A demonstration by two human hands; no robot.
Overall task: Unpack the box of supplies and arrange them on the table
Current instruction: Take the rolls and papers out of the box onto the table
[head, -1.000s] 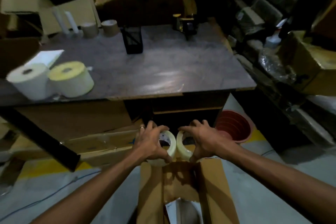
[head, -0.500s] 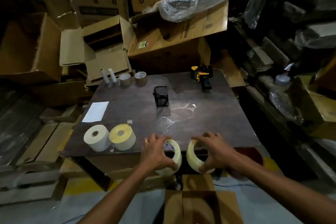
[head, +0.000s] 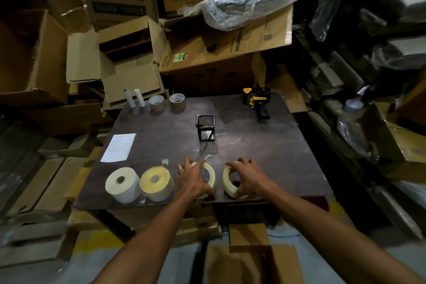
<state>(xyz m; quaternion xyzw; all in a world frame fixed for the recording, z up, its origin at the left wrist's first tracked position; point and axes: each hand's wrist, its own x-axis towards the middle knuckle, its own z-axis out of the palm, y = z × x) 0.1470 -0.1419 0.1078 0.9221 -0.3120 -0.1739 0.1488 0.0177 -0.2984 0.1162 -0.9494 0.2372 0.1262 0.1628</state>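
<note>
Fingers (head: 202,188) of each hand gripped a tape roll (head: 210,176) at the table (head: 265,150) edge, lower centre; either could tip off.

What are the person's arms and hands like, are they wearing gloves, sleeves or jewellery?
Both forearms are bare, with no sleeves in view. No gloves on either hand, and no watch or bracelet shows. The left hand wears a ring on one finger; the right hand shows none.
</note>
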